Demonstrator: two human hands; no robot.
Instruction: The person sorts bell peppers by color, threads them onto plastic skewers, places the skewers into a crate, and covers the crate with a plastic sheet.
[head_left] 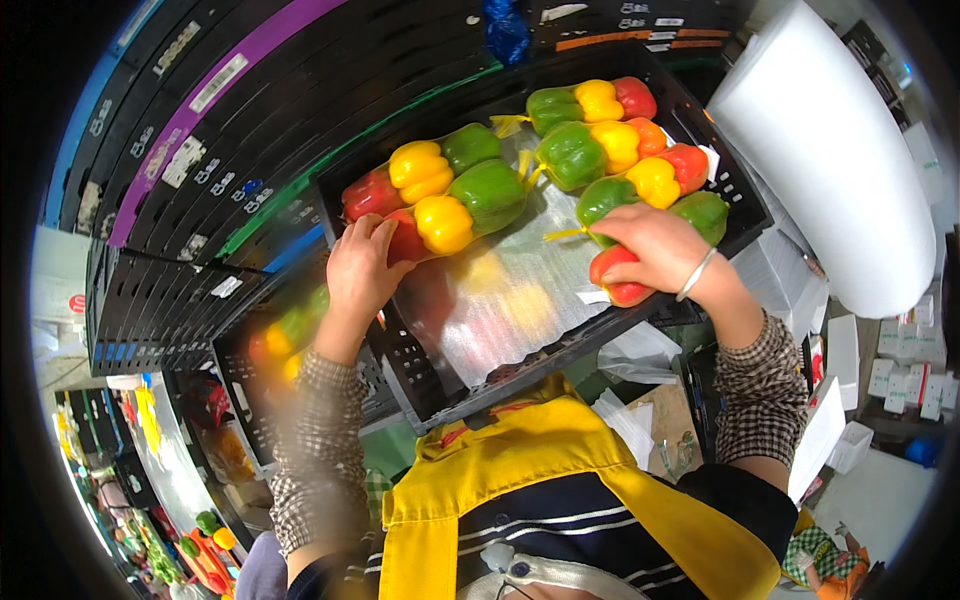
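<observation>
My left hand (362, 272) closes its fingers and thumb on the red end of a bell pepper pack (445, 223). That pack runs red, yellow, green and lies in a black crate (430, 385), beside a similar pack (420, 172) farther back. My right hand (660, 245) grips another bell pepper pack at the crate's right side. Its red pepper (625, 277) shows under my thumb and a green pepper (700, 215) shows beyond my knuckles; the middle is hidden by the hand. Several more packs with yellow ties, such as the far pack (590, 103), fill the far right.
A translucent sheet (500, 310) lines the crate floor. Stacked black crates (250, 130) rise along the left and back. A large white roll (820, 150) stands at the right. Another crate holding peppers (285, 345) sits at the left. White boxes (905, 370) lie far right.
</observation>
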